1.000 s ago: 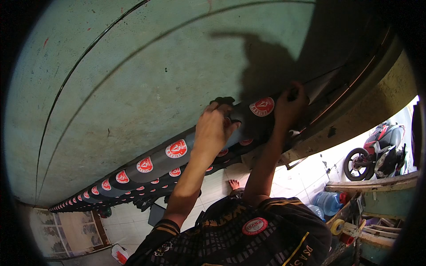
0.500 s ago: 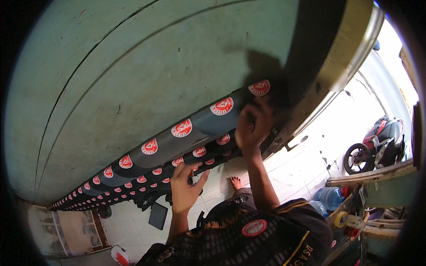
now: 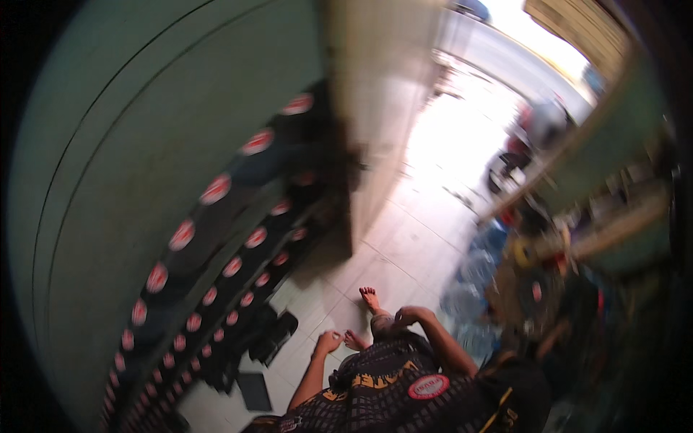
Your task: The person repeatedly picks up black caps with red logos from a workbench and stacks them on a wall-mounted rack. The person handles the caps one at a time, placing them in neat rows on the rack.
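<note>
Black and grey material forms a long row bearing round red-and-white labels (image 3: 236, 164), which runs diagonally along the green painted wall (image 3: 137, 137) at the person's left. Below it, lower black rows with smaller-looking round labels (image 3: 244, 252) follow the same slant. Both hands are apart from these rows.

The left hand (image 3: 330, 341) is in front of the torso, fingers bent, near a bare foot; nothing is seen in its grasp, but blur prevents telling whether it is fully released. The right hand (image 3: 414, 316) bends inward at the wrist beside the leg, fingers curled; whether it is clenched or loose cannot be told.

Beneath the rows, a flat dark rectangular object (image 3: 254, 392) lies on the pale tiled floor (image 3: 393, 260). Clear bluish plastic bottles (image 3: 476, 270) stand at the right. Motion blur hides finer detail.
</note>
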`<state>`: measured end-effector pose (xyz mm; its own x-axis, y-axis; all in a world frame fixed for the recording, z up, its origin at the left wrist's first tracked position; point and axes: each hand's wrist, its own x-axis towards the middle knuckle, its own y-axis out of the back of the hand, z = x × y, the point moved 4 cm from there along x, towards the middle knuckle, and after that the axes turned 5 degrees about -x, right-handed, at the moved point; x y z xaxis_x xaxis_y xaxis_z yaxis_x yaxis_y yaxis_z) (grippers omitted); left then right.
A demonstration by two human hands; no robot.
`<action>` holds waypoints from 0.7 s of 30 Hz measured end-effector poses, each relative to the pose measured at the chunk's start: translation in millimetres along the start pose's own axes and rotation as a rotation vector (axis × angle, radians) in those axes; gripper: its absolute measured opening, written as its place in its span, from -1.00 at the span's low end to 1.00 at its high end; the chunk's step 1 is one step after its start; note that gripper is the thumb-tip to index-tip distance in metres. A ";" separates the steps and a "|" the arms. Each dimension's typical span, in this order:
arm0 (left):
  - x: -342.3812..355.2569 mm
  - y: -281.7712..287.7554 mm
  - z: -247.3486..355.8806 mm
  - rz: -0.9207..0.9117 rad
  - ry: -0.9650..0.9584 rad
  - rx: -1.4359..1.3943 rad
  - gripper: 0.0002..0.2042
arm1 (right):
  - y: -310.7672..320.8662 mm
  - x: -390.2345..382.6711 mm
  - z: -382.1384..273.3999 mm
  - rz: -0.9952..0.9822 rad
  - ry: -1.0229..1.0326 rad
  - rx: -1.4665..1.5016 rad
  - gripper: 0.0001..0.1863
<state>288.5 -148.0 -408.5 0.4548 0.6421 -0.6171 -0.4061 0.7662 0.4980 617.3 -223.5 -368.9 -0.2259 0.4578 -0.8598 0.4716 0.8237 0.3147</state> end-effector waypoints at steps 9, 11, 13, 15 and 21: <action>-48.5 -89.7 -78.4 -0.360 0.454 -0.242 -0.55 | -200.1 -87.7 176.8 0.725 -0.872 1.606 -0.44; -38.4 -89.7 -68.8 -0.302 0.561 -0.377 -0.55 | -223.1 -94.4 198.9 1.122 -0.757 1.615 -0.50; -22.7 -91.8 -55.5 -0.212 0.645 -0.510 -0.55 | -240.6 -99.5 226.4 1.220 -0.747 1.650 -0.57; 2.7 -95.6 -25.0 -0.132 0.682 -0.599 -0.55 | -271.1 -92.9 279.4 1.129 -0.797 1.902 -0.67; 86.3 -151.7 129.6 -0.069 0.473 -0.849 -0.56 | -199.2 -149.8 457.0 1.493 -0.393 2.224 -0.82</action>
<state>492.0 -205.6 -458.3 0.2091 0.3781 -0.9018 -0.9109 0.4107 -0.0390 946.7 -609.0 -486.4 0.7049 -0.1317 -0.6970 -0.1408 -0.9890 0.0445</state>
